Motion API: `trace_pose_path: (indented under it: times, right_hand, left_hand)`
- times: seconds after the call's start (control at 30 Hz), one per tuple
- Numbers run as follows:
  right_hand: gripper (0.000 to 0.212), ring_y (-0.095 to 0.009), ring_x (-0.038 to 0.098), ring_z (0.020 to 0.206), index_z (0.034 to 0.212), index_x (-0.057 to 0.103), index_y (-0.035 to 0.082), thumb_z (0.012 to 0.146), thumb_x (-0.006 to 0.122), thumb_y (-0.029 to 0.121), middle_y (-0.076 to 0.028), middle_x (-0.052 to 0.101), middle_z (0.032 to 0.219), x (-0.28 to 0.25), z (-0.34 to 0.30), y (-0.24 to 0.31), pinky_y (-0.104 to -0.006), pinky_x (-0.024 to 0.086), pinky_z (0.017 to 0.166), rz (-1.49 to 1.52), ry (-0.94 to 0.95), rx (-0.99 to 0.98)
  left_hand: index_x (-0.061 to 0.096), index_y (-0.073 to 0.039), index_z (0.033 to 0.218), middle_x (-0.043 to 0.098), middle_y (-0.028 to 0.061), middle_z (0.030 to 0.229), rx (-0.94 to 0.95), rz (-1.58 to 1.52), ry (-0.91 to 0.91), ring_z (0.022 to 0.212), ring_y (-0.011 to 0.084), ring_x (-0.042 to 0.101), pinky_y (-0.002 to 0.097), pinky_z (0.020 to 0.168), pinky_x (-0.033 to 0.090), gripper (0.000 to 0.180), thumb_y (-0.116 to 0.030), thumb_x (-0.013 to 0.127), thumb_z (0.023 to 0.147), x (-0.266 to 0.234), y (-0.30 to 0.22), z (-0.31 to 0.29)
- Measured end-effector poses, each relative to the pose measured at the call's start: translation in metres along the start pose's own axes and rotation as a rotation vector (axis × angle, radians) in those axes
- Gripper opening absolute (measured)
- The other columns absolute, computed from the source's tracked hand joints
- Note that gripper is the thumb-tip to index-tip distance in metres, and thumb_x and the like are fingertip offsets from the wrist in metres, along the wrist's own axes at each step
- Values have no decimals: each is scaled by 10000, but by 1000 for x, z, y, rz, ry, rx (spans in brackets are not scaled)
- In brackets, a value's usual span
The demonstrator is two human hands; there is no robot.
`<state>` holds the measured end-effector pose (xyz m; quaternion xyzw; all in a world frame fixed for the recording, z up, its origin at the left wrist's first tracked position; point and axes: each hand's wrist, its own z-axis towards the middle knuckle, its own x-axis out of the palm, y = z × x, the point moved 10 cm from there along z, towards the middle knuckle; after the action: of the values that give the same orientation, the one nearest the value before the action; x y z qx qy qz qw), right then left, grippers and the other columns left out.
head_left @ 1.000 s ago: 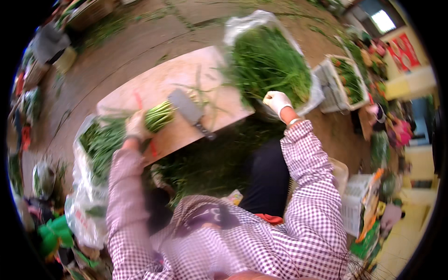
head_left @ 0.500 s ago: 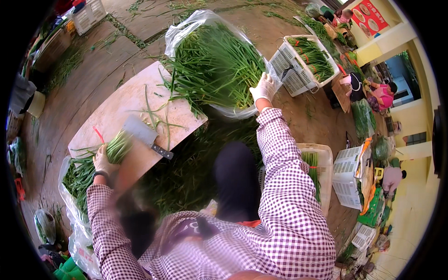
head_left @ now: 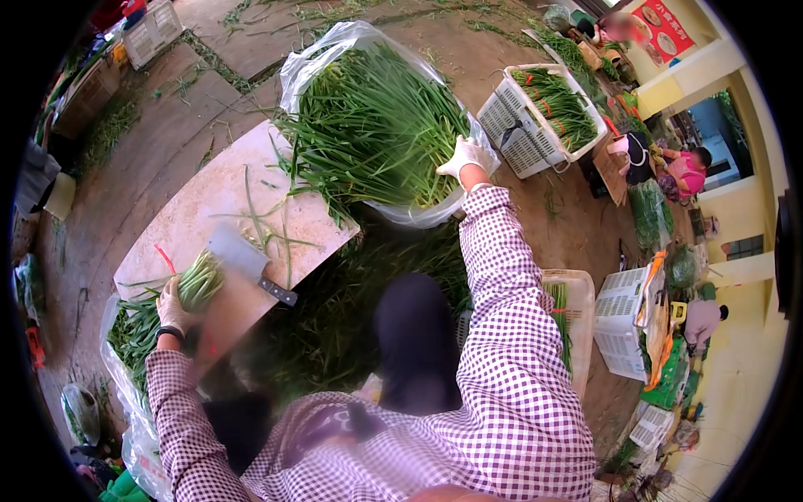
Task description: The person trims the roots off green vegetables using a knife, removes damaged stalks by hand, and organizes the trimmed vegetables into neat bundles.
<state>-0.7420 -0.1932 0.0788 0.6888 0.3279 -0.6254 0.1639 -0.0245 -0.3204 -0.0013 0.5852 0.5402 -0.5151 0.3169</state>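
My left hand (head_left: 173,308), in a pale glove, is closed round a bunch of green chives (head_left: 201,281), its cut pale ends pointing right over a board (head_left: 176,222). Beside the bunch a cleaver (head_left: 238,251) lies flat, its black handle over the board's near edge. A red tie (head_left: 165,258) sticks up behind the hand. Ahead, a clear plastic bag (head_left: 293,71) is full of loose long chives (head_left: 376,125). My gloved right hand (head_left: 467,161) is at the bag's right side, fingers bent onto the pale stalk ends; its fingertips are partly hidden among them.
Tied bunches fill a white crate (head_left: 506,125) at the far right. A pale tray (head_left: 584,318) with more bunches stands beside my right arm. Another bag of greens (head_left: 125,368) sits by my left forearm. Other people (head_left: 690,171) work along the right wall.
My right hand has shifted from the bag's rim onto the stalk ends, its fingers turned leftward. My left hand still holds its bunch. The whole view has shifted slightly.
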Motion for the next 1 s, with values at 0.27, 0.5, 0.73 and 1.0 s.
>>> trace_pose_path:
  times: [0.27, 0.5, 0.73, 1.0]
  right_hand:
    - [761, -318, 508, 1182, 1331, 479, 130, 704, 738, 475, -142, 519, 1299, -9, 5, 20, -403, 417, 983, 201, -119, -37]
    - [606, -307, 539, 1169, 1331, 495, 109, 805, 669, 354, -151, 540, 1300, -12, 72, -9, -365, 434, 968, 341, 22, -171]
    - [413, -231, 614, 868, 1169, 588, 15, 844, 658, 261, -117, 663, 995, 8, 109, -50, -361, 489, 737, 719, 247, -216]
    - [321, -193, 546, 641, 771, 691, 16, 732, 759, 327, -77, 624, 697, 21, 95, -36, -336, 444, 641, 541, 276, -114]
  left_hand:
    - [397, -187, 1304, 479, 88, 1280, 31, -20, -45, 1219, 286, 431, 447, 1048, 269, 1047, -257, 873, 375, -2, 0, 1]
    - [383, -200, 1322, 446, 71, 1342, 15, -11, -36, 1284, 278, 382, 526, 1086, 221, 1083, -246, 886, 364, 12, 14, 8]
    - [372, -177, 1339, 435, 83, 1355, 14, -6, -34, 1279, 280, 385, 449, 1087, 245, 1143, -221, 905, 329, 13, 9, 13]
    - [375, -171, 1336, 445, 78, 1340, 2, 7, -47, 1259, 280, 400, 425, 1074, 268, 1123, -194, 895, 341, 12, 15, 8]
